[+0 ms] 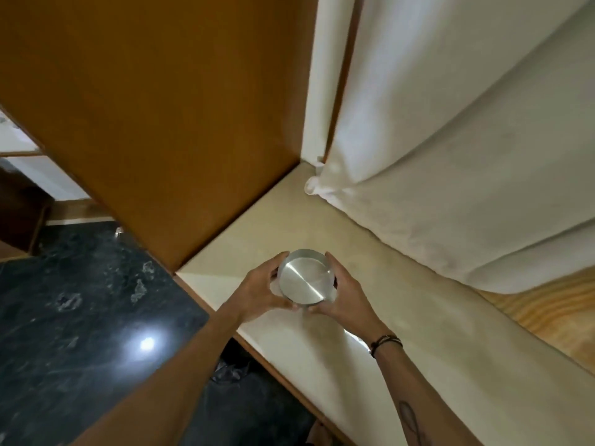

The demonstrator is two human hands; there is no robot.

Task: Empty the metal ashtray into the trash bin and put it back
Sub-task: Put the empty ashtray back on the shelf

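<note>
The round metal ashtray (304, 280) is held between both of my hands just above the cream-coloured ledge (322, 226). Its shiny inside faces up and looks bare. My left hand (262, 291) grips its left rim, my right hand (341, 292) grips its right rim. A dark band sits on my right wrist. No trash bin is in view.
A brown wooden panel (167, 107) rises behind and to the left of the ledge. White curtains (450, 140) hang along its right side. Dark glossy stone floor (80, 310) lies to the lower left. Light wood (553, 313) shows at the right edge.
</note>
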